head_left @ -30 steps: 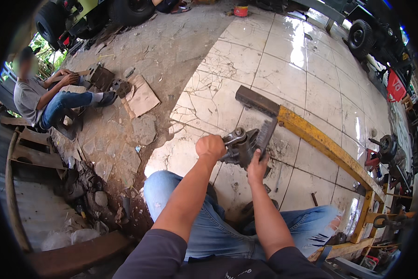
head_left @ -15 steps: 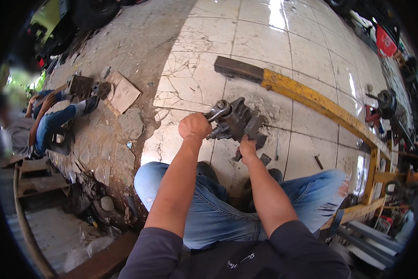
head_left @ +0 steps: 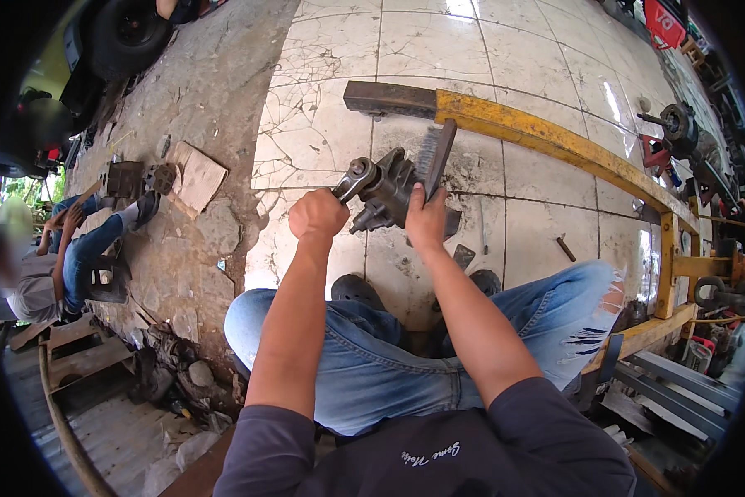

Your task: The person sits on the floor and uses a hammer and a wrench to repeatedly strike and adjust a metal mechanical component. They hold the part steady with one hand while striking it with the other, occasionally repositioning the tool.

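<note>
My left hand (head_left: 317, 214) is closed round the metal arm (head_left: 357, 177) of a greasy cast-metal assembly (head_left: 389, 195), which I hold above the tiled floor between my bent knees. In my right hand (head_left: 426, 217) is a wire brush (head_left: 440, 153), its handle pointing up and its grey bristles against or close beside the right side of the assembly. My fingers are wrapped round the handle. A small flat metal piece (head_left: 463, 257), a thin rod (head_left: 484, 244) and a short dark bar (head_left: 565, 248) lie on the tiles beside my right arm.
A yellow steel frame (head_left: 538, 132) stretches across the tiles and down my right side. A co-worker (head_left: 41, 286) sits at left near metal blocks (head_left: 124, 178) and cardboard (head_left: 198, 174). A vehicle tyre (head_left: 128, 37) stands at upper left, scrap metal (head_left: 91, 356) at lower left.
The brush has moved: it dipped low on the assembly half a second ago and is now raised upright. The view has shifted, with the floor and frame appearing higher and further left.
</note>
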Motion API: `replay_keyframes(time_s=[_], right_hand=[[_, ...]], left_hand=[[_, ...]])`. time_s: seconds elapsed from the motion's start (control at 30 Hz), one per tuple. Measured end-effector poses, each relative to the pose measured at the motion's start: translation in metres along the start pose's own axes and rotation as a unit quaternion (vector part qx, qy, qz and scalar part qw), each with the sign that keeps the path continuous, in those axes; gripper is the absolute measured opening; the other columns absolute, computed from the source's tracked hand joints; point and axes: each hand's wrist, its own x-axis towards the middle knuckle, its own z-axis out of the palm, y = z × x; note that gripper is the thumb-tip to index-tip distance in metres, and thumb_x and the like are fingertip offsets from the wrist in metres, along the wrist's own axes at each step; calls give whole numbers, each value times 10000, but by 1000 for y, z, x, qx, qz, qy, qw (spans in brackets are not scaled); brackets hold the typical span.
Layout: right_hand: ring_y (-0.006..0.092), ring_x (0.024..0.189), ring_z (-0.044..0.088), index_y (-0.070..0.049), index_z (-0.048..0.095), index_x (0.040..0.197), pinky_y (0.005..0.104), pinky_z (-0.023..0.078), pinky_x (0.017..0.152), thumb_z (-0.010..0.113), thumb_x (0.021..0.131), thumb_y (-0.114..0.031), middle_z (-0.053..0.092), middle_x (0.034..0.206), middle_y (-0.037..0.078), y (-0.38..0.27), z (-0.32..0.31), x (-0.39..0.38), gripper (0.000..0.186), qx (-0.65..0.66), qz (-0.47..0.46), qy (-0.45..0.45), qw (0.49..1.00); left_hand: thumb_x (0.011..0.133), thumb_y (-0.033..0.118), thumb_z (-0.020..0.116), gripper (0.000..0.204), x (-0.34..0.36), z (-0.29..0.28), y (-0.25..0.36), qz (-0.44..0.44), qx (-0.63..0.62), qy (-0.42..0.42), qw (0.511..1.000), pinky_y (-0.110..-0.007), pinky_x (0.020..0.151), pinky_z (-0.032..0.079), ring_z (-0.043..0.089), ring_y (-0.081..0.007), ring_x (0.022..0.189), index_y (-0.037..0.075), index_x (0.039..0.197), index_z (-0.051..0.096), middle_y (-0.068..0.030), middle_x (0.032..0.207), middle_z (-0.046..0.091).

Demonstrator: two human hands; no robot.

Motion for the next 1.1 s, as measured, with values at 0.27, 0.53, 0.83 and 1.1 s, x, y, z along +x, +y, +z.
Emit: replay_keyframes(time_s=[0.27,0.53,0.83,1.1], right_hand=[[537,901,616,65,388,1134,546,492,794,513,972,-324,614,959,390,63,-3,2,439,-98,118,-25,988],[503,846,632,35,427,1156,526,493,732,523,974,-380,637,915,328,79,24,24,463,-112,95,2,989],[540,835,610,48,386,1117,566,479,745,528,972,-341,625,850,365,69,15,9,439,-84,-1,-44,995],[561,891,588,57,381,1153,579,472,778,505,976,-359,612,915,386,37,9,-6,468,-127,-33,-124,984]], left_hand=[[819,287,598,325,6,-2,1,2,16,8,1000,-419,866,538,678,-332,999,108,1061,720,-153,1063,707],[825,308,588,329,5,1,5,26,12,5,1000,-413,861,537,677,-329,1000,107,1051,718,-156,1049,708],[822,278,596,305,1,3,5,11,10,-1,1000,-402,844,546,685,-315,992,104,1034,730,-141,1034,718],[832,301,590,319,-2,-2,0,8,7,-17,1000,-415,857,542,683,-328,991,119,1056,727,-150,1050,711]])
